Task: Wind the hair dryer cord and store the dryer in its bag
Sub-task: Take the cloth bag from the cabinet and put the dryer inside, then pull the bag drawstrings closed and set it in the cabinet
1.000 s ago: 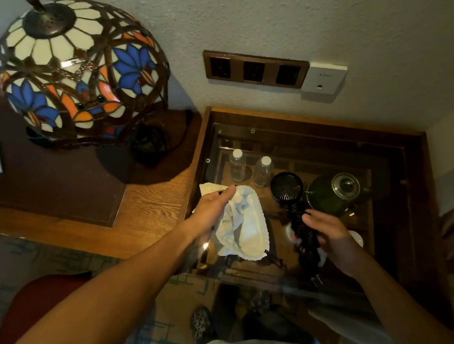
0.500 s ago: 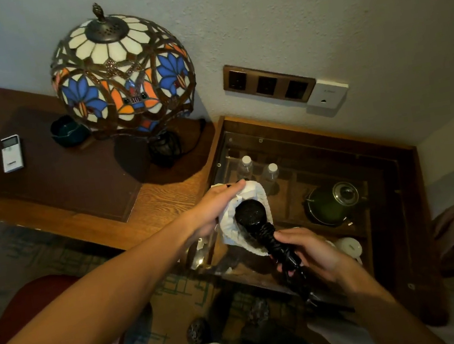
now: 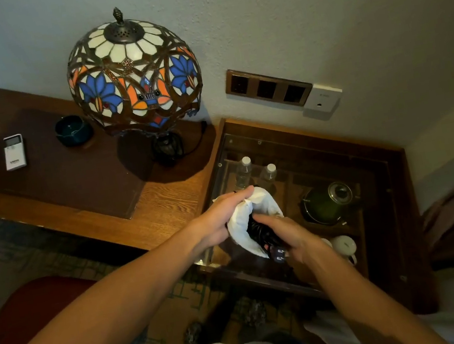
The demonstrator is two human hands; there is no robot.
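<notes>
A white cloth bag (image 3: 243, 220) lies on the glass-topped side table (image 3: 299, 144), its mouth facing me. My left hand (image 3: 221, 217) grips the bag's left edge and holds the mouth apart. The black hair dryer (image 3: 261, 233) is head-first inside the bag, with only its dark handle and wound cord showing at the opening. My right hand (image 3: 286, 235) is closed around that handle end, and the plug (image 3: 278, 254) sticks out below my fingers. The dryer's head is hidden by the cloth.
Under the glass stand two water bottles (image 3: 244, 168), a green kettle (image 3: 328, 203) and white cups (image 3: 343, 245). A stained-glass lamp (image 3: 133, 76), a dark bowl (image 3: 73, 130) and a white remote (image 3: 14, 151) sit on the desk to the left. Wall sockets (image 3: 267, 87) behind; red chair (image 3: 18, 314) lower left.
My right hand has carried the dryer from the right of the bag to its mouth and pushed the head inside. My left hand stayed on the bag's edge.
</notes>
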